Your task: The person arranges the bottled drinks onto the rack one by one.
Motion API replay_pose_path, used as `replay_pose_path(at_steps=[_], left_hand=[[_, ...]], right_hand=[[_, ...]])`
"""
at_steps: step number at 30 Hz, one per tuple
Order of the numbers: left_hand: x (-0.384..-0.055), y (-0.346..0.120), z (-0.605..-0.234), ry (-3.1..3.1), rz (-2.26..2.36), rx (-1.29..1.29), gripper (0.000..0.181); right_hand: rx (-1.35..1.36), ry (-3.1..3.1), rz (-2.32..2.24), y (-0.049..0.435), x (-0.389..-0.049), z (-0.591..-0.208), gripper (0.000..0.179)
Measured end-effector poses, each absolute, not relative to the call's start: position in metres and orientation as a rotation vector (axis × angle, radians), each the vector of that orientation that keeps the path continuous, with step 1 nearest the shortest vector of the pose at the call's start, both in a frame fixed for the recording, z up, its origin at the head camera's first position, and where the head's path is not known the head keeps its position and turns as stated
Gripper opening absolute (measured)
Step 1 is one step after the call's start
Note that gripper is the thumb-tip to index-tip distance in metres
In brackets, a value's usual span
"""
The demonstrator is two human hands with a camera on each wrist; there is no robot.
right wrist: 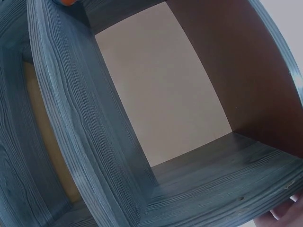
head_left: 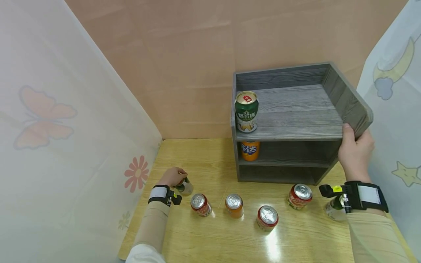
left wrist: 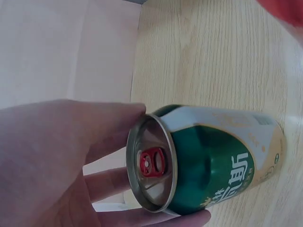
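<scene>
My left hand [head_left: 171, 177] holds a green and white drink can [left wrist: 208, 156] near its top, at the table's left side. In the left wrist view the thumb lies at the silver rim beside the red pull tab, with fingers around the far side. My right hand [head_left: 356, 153] grips the right side wall of a grey wooden shelf [head_left: 289, 106], with the thumb at its front edge. In the right wrist view only some fingertips [right wrist: 284, 213] show beyond the wood. Another green can [head_left: 246, 111] stands on the shelf's top level, and an orange can [head_left: 250, 150] is below it.
On the table [head_left: 210, 244] stand a red can [head_left: 201, 205], an orange can [head_left: 234, 206], a second red can [head_left: 267, 218] and a third red can [head_left: 300, 196]. A green and white can [head_left: 335, 209] is partly behind my right wrist. Printed sheets [head_left: 82, 128] enclose the table.
</scene>
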State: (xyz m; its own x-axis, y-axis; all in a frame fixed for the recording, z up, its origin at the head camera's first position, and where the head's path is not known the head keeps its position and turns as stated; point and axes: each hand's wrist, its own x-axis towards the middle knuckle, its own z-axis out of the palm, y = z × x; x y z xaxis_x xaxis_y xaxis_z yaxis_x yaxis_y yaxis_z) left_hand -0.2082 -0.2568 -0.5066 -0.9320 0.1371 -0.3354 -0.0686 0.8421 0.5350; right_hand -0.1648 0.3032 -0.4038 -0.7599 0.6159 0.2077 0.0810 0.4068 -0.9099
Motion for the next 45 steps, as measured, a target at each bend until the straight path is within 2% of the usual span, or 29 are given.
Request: replay_pose_path(at_steps=[12,18,26,32,45], left_hand=[[-0.203,-0.262,-0.517,2.558,0.769,0.158,0.045],[-0.201,-0.263,-0.519,2.566,0.792,0.193,0.06],[-0.204,-0.266,-0.526,2.633,0.782,0.156,0.061],[-0.208,-0.263,-0.522,2.668,0.778,0.109,0.052],[-0.218,-0.237,-0.482,2.759,0.678,0.108,0.063]], right_hand=[[-0.585,-2.146,1.36,0.302,-0.166,-0.403,0.028],[-0.586,-2.13,1.369,0.303,-0.167,-0.403,0.037],[-0.569,-2.138,1.369,0.302,-0.166,-0.403,0.038],[-0.561,-2.133,1.364,0.303,-0.167,-0.404,0.031],[-0.552,-2.098,1.352,0.302,-0.168,-0.405,0.025]])
